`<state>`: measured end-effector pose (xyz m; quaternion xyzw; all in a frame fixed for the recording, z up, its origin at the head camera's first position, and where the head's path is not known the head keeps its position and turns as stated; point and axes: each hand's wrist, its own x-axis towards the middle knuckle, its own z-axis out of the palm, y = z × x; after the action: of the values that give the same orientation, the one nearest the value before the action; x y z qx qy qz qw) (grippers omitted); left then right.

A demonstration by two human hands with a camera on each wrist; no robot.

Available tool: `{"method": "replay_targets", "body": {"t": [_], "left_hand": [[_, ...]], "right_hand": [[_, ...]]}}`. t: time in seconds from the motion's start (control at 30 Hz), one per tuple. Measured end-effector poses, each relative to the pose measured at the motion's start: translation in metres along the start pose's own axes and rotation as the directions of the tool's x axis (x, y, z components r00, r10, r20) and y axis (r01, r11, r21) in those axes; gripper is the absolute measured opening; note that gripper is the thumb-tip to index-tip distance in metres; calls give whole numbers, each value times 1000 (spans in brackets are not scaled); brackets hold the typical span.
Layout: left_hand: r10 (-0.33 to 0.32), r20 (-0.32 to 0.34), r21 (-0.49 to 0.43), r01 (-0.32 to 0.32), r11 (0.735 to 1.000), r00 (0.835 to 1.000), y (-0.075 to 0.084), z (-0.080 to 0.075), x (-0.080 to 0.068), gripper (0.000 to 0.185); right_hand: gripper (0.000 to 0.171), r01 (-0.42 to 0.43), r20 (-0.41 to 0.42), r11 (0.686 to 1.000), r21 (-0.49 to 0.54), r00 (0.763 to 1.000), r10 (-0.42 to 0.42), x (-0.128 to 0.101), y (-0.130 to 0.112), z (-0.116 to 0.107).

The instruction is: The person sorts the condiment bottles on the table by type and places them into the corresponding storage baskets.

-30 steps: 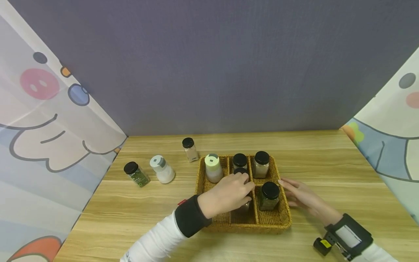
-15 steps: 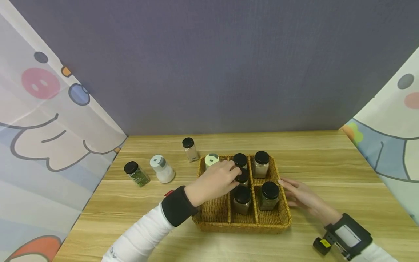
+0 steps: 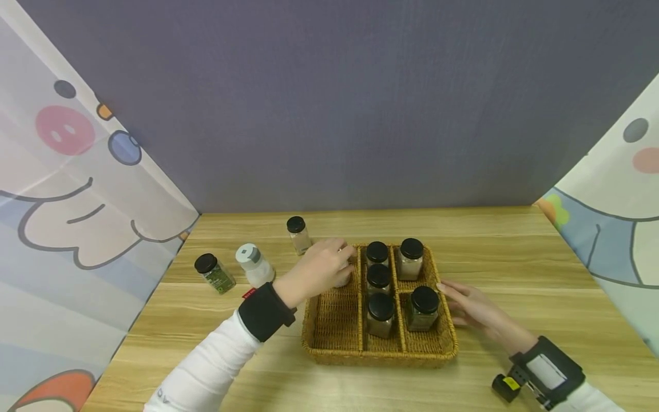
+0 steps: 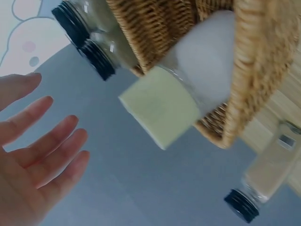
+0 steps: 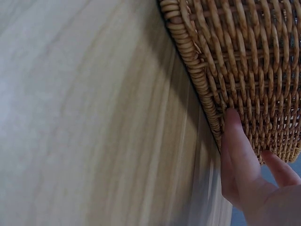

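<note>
Left hand (image 3: 320,264) has left the near middle black-lidded glass jar (image 3: 381,315) standing in the woven wicker basket (image 3: 333,320) and moved far-left, fingers spread, empty, over the pale-green-capped white bottle (image 4: 188,89). Right hand (image 3: 473,308), fingers straight, still presses the basket's right wall.

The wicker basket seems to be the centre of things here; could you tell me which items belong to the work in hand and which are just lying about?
In hand:
wicker basket, steadied by the right hand
pale-lidded shaker in the basket, beside the open left hand
five black-lidded jars in the basket

Lying about on the table:
green herb jar
white shaker
tan spice jar
</note>
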<state>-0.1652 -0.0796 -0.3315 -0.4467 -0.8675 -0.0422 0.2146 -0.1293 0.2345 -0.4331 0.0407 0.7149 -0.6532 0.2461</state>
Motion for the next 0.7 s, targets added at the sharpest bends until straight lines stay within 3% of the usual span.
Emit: {"method": "replay_targets", "body": {"t": [0.13,0.4,0.57,0.7], "left_hand": [[-11,-6,33,11,999,1000,-10,2,0,21],[-79,13,0,79,997,997,-29,7,-4,19],[-65,-57,-20,64,998,996,-41,14,-7,19],[-85,-60,-1,85,996,995,-49,13,-8,18]], "right_hand": [[73,0,-4,1000,-1,1000,0,1,1,0],[73,2,3,1000,-2,1000,-2,1,0,-1],[73,2,8,1000,1,1000,-2,1,0,-1],[74,1,8,1000,-6,1000,-1,1,0,-1]]}}
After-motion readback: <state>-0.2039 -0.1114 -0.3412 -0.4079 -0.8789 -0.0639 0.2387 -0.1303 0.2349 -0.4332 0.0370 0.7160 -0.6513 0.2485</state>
